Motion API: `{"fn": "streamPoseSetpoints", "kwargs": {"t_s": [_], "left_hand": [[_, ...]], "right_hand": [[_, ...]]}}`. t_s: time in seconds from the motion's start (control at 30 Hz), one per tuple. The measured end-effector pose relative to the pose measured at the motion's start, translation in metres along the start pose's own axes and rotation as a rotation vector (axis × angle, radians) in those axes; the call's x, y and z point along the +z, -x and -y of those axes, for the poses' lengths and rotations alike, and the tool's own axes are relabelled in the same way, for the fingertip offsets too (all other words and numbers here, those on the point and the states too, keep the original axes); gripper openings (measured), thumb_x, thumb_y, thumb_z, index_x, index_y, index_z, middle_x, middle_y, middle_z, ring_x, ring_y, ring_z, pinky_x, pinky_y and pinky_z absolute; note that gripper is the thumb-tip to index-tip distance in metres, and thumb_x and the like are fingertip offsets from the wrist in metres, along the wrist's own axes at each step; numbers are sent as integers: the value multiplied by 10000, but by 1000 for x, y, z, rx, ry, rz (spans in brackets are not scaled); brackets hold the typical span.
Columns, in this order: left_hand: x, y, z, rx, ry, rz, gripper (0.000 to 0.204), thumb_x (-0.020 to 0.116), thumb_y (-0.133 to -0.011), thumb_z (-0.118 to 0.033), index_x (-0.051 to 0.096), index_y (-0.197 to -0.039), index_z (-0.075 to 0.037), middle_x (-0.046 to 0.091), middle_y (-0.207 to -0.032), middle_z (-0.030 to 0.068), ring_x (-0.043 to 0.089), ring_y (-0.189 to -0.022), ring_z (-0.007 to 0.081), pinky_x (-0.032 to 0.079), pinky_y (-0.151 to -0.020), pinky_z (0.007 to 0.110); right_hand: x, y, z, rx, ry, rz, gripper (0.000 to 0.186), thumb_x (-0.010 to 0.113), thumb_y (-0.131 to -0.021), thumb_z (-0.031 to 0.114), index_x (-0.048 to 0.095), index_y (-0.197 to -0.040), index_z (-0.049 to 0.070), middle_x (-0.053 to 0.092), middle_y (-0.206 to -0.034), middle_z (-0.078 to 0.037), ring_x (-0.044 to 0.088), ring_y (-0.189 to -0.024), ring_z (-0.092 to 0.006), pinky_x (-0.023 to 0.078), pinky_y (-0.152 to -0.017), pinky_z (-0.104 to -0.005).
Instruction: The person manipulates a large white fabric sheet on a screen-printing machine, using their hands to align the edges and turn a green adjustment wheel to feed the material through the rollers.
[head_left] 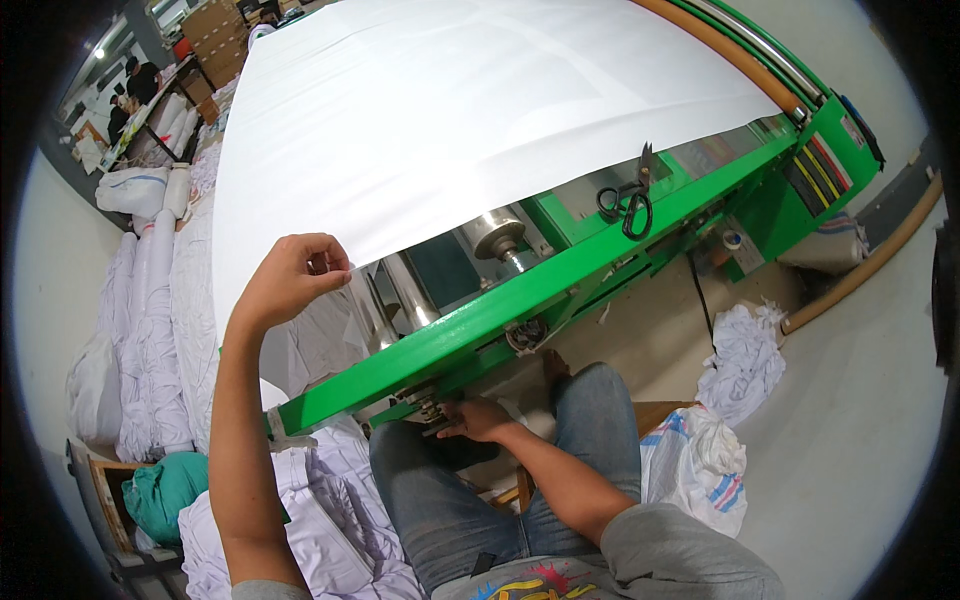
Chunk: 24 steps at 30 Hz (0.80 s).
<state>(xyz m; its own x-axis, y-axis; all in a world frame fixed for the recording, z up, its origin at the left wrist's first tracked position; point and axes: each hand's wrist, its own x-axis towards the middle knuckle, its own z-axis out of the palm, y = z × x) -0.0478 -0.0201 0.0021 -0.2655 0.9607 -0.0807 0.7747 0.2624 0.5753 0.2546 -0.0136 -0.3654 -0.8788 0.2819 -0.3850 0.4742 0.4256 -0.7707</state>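
Note:
A wide white sheet (420, 130) is spread across a green machine, its near edge running along the rollers. My left hand (295, 272) is closed at the sheet's near left corner, thumb and fingers pinching the edge. Lower down, my right hand (478, 420) reaches under the green frame rail (470, 325) to a small metal mechanism (425, 408). Its fingers are curled around a part there that I cannot make out. Black-handled scissors (630, 200) rest on the rail to the right. Metal rollers (408, 290) show below the sheet's edge.
A brown tube (715, 48) lies along the machine's far right side. White cloth (320, 510) is heaped by my left leg, with a green bundle (170, 498) beside it. White sacks (695, 465) and crumpled cloth (742, 355) lie at right. Other people (142, 80) are far left.

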Motion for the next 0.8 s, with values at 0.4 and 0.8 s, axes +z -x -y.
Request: {"fn": "streamPoseSetpoints", "kwargs": {"t_s": [0.4,0.8], "left_hand": [[-4,-3,2,219,183,-9,98,740,-974,-129,720,-979,-33,795,-1321,102,654,-1367,251,474,-1207,538],[-3,-1,0,107,351,136,133,758,-1043,-121,736,-1112,-9,824,-1219,127,747,-1088,177,593,-974,375]], "right_hand": [[3,-3,-4,12,-27,-20,613,897,-895,598,738,-1149,63,806,-1091,-174,768,-1076,-395,587,-953,-504],[-4,-3,-6,-60,-5,-34,630,847,-927,648,798,-1148,61,804,-1093,-188,759,-1055,-410,582,-938,-508]]}}
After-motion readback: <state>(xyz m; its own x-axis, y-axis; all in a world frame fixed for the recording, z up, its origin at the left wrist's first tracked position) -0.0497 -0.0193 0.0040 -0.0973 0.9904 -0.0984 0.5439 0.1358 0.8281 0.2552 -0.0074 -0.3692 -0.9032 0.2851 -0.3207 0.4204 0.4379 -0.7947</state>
